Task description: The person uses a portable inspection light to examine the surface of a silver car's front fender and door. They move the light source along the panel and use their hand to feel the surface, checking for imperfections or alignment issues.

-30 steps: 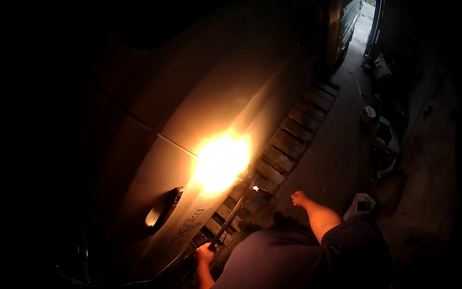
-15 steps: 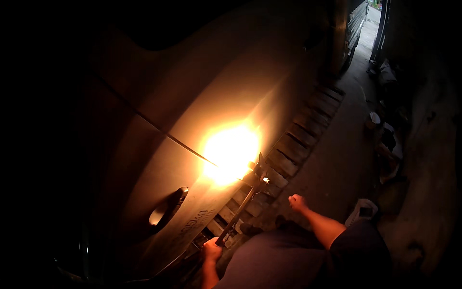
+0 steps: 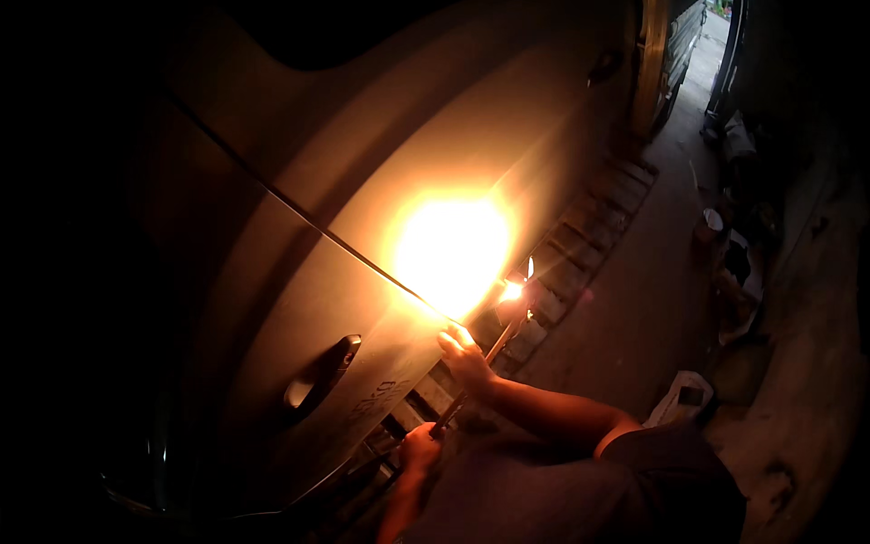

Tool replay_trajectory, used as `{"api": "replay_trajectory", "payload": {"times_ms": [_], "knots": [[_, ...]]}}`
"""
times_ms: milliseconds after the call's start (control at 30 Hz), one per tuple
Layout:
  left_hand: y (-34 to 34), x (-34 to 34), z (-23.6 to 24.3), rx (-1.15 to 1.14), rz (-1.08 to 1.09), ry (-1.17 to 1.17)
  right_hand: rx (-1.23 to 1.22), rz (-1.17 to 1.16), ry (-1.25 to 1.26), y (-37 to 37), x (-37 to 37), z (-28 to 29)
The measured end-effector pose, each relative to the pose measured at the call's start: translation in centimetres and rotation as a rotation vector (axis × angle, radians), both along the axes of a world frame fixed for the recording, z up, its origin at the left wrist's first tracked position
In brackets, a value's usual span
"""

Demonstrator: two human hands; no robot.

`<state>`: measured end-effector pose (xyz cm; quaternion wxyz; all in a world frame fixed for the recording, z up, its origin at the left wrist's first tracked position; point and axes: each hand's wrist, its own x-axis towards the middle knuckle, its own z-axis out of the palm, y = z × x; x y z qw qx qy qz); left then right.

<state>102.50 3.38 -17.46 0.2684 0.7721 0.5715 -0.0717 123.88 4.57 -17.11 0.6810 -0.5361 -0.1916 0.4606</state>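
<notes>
My left hand point(image 3: 420, 449) is closed around the lower end of a long thin rod point(image 3: 500, 344). The rod slants up and right to a bright light point(image 3: 514, 292) beside a vehicle's side panel point(image 3: 362, 208); glare hides the light's exact shape. A blown-out warm glow covers part of the panel. My right hand point(image 3: 468, 358) is at the panel just under that glow, near the dark seam point(image 3: 344, 247), its fingers bent together. Whether it holds something small I cannot make out. Left of both hands is a door handle point(image 3: 323, 367) in its recess.
Wooden slats point(image 3: 580, 227) run along the floor beside the vehicle. Farther right stand a pale bucket point(image 3: 712, 220) and clutter along a wall. A whitish bag-like item point(image 3: 681, 397) lies near my right elbow. Daylight enters through a gap point(image 3: 711, 50) at the far right.
My right hand has moved left from beside the rod to the panel near the seam. The rod and its light have shifted slightly up and right, with my left hand still holding on.
</notes>
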Motion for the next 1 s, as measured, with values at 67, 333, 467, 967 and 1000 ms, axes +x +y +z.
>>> {"api": "replay_trajectory", "payload": {"times_ms": [67,333,467,967,1000], "knots": [[0.1,-0.6,-0.9,-0.013,-0.025,-0.010,-0.122,-0.119,0.024,2.8,0.3,0.8],[1.4,-1.3,-0.3,-0.031,-0.165,-0.007,-0.153,-0.613,0.187,16.0,2.1,-6.1],[2.5,-2.3,0.1,-0.100,-0.181,0.057,0.227,-0.839,0.295,20.5,3.8,-9.6],[3.9,-2.8,0.9,-0.131,-0.277,0.100,0.005,-0.797,0.130,19.9,4.8,-10.2],[3.9,-2.7,1.2,-0.113,-0.275,0.092,0.049,-0.781,0.193,19.9,5.9,-11.6]]}}
